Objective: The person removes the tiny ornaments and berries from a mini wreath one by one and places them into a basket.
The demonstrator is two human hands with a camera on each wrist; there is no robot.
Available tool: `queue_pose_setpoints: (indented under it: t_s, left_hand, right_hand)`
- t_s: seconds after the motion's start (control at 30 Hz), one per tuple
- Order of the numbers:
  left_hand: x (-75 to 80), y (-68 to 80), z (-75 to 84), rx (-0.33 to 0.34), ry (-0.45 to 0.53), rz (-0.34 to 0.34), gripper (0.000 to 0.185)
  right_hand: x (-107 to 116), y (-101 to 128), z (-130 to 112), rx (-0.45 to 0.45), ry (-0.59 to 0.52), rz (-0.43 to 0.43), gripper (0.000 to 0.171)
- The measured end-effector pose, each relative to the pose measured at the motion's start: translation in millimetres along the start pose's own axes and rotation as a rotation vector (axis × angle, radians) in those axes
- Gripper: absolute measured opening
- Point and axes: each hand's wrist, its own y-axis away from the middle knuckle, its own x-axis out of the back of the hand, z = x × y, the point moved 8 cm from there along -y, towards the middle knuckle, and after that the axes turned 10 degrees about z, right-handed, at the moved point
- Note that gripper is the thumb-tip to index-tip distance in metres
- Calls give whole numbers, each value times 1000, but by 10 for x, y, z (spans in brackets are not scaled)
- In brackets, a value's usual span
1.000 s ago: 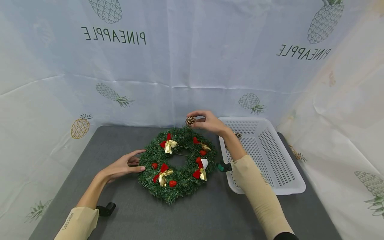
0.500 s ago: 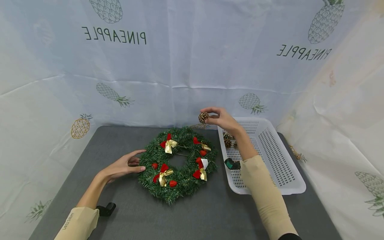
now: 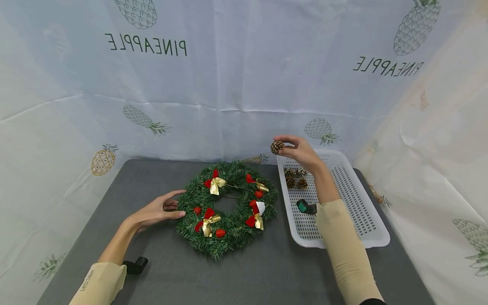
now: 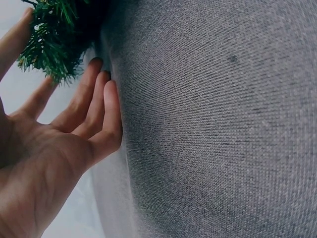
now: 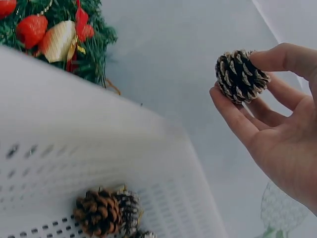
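Note:
A green wreath [image 3: 226,207] with red-and-gold bows and red berries lies on the grey table [image 3: 152,271]. My left hand [image 3: 162,211] rests with straight fingers against the wreath's left edge [image 4: 57,44]. My right hand [image 3: 295,150] pinches a brown pine cone [image 3: 277,147] in its fingertips, above the far left corner of the white basket [image 3: 375,237]. In the right wrist view the pine cone [image 5: 241,75] sits between thumb and fingers, over the basket's rim [image 5: 89,134].
Several pine cones [image 3: 296,178] lie in the basket's far left corner, also seen as pine cones [image 5: 106,210] in the right wrist view. A pineapple-print cloth [image 3: 244,76] hangs behind and beside the table.
My right hand has carried the pine cone rightward from above the wreath's far edge to above the basket's corner. The left hand and wreath have stayed put.

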Motion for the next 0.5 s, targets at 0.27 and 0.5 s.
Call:
queue_pose_setpoints:
  t_s: [0.27,0.5]
  left_hand:
    - [-4,-6,-4,0,7,-2,87]
    - [-3,-5,-1,1,9,0,87]
  right_hand:
    - [224,55,181,-24,-43,37,54]
    - [432,131,385,-65,-76,76,53]
